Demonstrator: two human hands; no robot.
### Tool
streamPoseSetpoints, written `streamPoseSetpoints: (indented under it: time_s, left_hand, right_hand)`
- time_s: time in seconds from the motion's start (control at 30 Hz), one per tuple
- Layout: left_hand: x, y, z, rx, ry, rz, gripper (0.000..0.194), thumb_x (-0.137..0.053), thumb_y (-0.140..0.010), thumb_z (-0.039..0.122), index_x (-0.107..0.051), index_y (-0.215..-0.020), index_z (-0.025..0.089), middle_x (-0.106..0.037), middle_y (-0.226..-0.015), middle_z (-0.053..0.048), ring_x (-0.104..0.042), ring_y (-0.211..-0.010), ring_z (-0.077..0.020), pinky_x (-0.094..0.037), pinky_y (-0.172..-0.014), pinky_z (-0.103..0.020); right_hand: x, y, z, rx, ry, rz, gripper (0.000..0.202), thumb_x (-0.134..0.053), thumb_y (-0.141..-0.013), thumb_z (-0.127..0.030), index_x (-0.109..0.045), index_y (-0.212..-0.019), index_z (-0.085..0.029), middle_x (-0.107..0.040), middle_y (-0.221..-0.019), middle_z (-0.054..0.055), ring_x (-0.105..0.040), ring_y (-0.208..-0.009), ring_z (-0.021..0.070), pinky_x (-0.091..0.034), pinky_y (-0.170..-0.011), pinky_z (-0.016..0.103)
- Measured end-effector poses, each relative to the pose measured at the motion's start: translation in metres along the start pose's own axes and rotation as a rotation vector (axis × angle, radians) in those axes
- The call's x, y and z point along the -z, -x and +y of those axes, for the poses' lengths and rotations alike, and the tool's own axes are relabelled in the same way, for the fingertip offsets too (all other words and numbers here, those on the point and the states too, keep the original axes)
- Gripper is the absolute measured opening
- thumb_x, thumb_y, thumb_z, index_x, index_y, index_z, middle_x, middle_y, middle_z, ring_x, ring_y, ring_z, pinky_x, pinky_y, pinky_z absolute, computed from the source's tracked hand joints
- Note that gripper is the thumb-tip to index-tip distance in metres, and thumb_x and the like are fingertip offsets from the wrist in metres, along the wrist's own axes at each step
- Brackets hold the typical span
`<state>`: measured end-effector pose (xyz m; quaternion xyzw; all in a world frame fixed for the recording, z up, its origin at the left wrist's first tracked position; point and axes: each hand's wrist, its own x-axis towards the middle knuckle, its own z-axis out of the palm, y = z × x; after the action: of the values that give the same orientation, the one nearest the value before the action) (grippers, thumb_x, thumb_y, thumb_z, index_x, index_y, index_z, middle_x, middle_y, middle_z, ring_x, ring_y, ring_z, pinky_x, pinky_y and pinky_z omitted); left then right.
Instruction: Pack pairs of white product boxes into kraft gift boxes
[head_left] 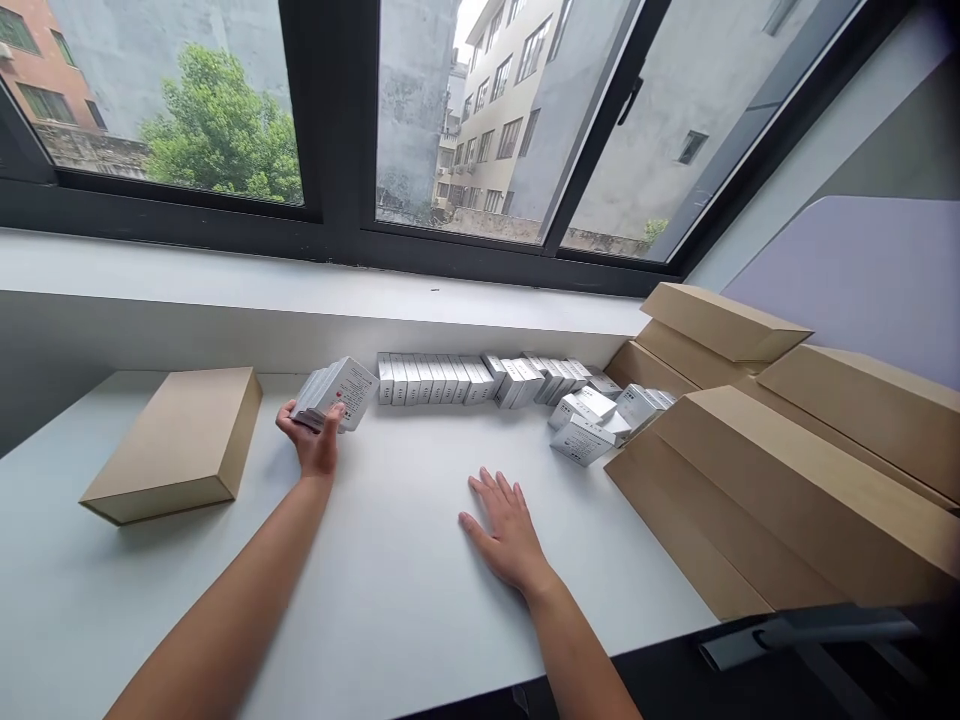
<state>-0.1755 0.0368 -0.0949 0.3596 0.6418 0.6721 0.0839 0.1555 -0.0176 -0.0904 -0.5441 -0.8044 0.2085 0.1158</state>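
Note:
Several small white printed boxes (pixel 346 392) are gripped together as a stack in my left hand (pixel 319 445), tilted, with the thumb across the front one. To the right of that stack, a row of similar white boxes (pixel 427 380) stands on edge along the back of the table. My right hand (pixel 506 530) is over the white tabletop with its fingers spread and holds nothing. Beyond it to the right, a loose pile of the same small boxes (pixel 585 430) lies at various angles.
A closed brown cardboard box (pixel 172 430) lies on the table (pixel 390 600) at the left. Larger brown cardboard boxes (pixel 750 480) crowd the right side, touching or close to the small pile. Behind the table run a white window sill (pixel 300 285) and dark-framed windows.

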Motion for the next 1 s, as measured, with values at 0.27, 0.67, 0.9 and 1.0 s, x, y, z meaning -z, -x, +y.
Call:
streamPoseSetpoints:
  time_s: [0.27, 0.67, 0.9, 1.0]
  left_hand:
    - [-0.009, 0.083, 0.035, -0.061, 0.181, -0.303, 0.079, -0.067, -0.08, 0.046, -0.016, -0.138, 0.031, -0.046, -0.138, -0.015, -0.058, -0.125, -0.0271, -0.053, -0.097, -0.044]
    - [-0.011, 0.12, 0.053, -0.895, 0.011, -0.636, 0.093, -0.089, -0.066, 0.045, -0.034, -0.139, 0.031, -0.057, -0.123, -0.015, -0.061, -0.116, -0.0353, -0.052, -0.097, -0.057]
    - [-0.011, 0.116, 0.046, -0.506, -0.089, -0.863, 0.115, -0.088, -0.063, 0.042, -0.019, -0.155, 0.032, -0.027, -0.161, -0.022, -0.026, -0.151, -0.0439, -0.033, -0.114, -0.066]
    - [-0.012, 0.114, 0.041, -0.405, -0.1, -0.885, 0.115, -0.084, -0.067, 0.039, -0.012, -0.155, 0.031, -0.038, -0.153, -0.022, -0.044, -0.14, -0.0404, -0.042, -0.109, -0.06]
  right_hand:
    - [0.0, 0.002, -0.004, 0.101, -0.732, 0.055, 0.083, -0.052, -0.087, -0.076, -0.038, -0.152, -0.026, -0.04, -0.16, 0.011, -0.035, -0.15, 0.0279, -0.031, -0.123, 0.049]
    - [0.009, -0.008, -0.015, 0.017, -1.366, 0.163, 0.09, -0.08, -0.072, -0.05, -0.041, -0.148, -0.021, -0.063, -0.139, 0.014, -0.059, -0.129, 0.0326, -0.046, -0.111, 0.05]
    - [-0.003, -0.013, -0.014, -0.06, -1.253, 0.327, 0.082, -0.08, -0.075, -0.044, -0.042, -0.144, -0.022, -0.06, -0.14, 0.012, -0.058, -0.131, 0.0282, -0.044, -0.114, 0.047]
    - [-0.005, -0.015, -0.01, -0.158, -1.183, 0.497, 0.087, -0.077, -0.075, -0.046, -0.035, -0.147, -0.02, -0.062, -0.131, 0.012, -0.062, -0.121, 0.0273, -0.05, -0.106, 0.044]
